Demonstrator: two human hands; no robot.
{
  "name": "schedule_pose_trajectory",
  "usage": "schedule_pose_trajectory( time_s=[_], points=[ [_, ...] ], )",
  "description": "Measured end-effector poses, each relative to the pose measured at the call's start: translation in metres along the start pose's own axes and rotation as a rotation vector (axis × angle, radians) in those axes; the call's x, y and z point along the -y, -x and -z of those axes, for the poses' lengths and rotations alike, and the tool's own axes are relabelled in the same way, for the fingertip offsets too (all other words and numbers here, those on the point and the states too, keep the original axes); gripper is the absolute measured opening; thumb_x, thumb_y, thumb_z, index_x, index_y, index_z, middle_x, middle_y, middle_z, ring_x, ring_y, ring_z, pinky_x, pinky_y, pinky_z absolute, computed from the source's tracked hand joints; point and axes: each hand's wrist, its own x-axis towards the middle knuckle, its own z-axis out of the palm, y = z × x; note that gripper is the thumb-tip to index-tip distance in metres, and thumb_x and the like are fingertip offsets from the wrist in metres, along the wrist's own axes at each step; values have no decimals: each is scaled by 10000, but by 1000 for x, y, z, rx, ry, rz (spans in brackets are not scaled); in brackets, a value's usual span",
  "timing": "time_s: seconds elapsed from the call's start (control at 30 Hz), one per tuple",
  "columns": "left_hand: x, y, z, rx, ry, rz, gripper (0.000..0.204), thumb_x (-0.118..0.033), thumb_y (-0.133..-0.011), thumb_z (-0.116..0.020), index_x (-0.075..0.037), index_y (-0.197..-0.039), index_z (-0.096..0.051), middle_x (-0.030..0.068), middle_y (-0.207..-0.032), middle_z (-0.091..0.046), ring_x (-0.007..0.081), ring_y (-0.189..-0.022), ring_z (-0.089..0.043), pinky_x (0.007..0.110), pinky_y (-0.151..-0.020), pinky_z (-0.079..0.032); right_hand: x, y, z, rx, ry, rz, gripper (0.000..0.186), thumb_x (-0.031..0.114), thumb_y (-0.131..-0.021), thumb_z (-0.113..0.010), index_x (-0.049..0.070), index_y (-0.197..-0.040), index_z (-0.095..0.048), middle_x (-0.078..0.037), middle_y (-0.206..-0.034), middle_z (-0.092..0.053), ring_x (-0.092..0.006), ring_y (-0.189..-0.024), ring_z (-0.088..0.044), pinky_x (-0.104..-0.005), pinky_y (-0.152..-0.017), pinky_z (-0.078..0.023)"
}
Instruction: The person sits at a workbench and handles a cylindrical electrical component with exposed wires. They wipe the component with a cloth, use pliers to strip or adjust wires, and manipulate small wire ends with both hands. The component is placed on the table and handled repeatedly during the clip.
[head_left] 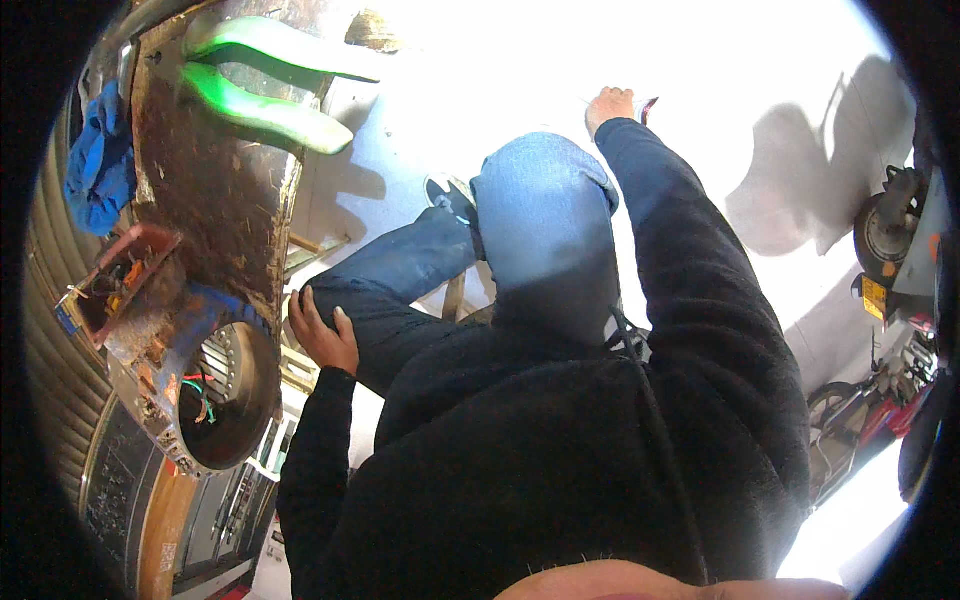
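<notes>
My left hand rests on my bent left leg, its fingers apart and holding nothing. My right arm reaches far forward, and my right hand is low beside my right knee, over the sunlit floor. Its fingers look curled. A small white and dark red thing shows beside it, partly hidden by the hand. Glare washes out this spot, so what the fingers hold cannot be made out. One shoe shows past my left leg.
On my left, a worn wooden bench bears two curved green panels, a blue cloth, a reddish tray with small items, and a round metal ring with coloured wires. Motorcycles stand on the right.
</notes>
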Motion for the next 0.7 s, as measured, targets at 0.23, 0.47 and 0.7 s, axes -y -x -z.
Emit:
schedule_pose_trajectory(
  time_s=[0.23, 0.47, 0.7],
  points=[
    [-9, -16, 0, -15, 48, -9, 684, -187, -916, -719, -15, -1542, -502, 297, -1551, -476, 498, -1455, -445, 586, -1228, -330, -1, 33, 35, -482, -813, 217, 272, 179, -998, -624, 37, -1177, -771, -240, -1225, -721, -411, -1145, -689, -493, -1016, -551],
    [-34, -39, 7, 136, 398, 175, 656, -259, -929, -715, -46, -1523, -535, 301, -1456, -578, 485, -1331, -551, 549, -1172, -407, -26, 103, 127, -517, -1457, 181, 608, 177, -1095, -607, 19, -1644, -399, -75, -924, -686, -150, -791, -634, -347, -777, -568],
    [-53, -44, 10, 42, 257, 110, 658, -374, -967, -688, -96, -1544, -537, 230, -1567, -514, 454, -1495, -423, 539, -1246, -323, -50, 232, 253, -606, -1277, 413, 473, 354, -1158, -553, -1, -1460, -633, 40, -841, -537, -57, -699, -443, -247, -640, -426]
  ],
)
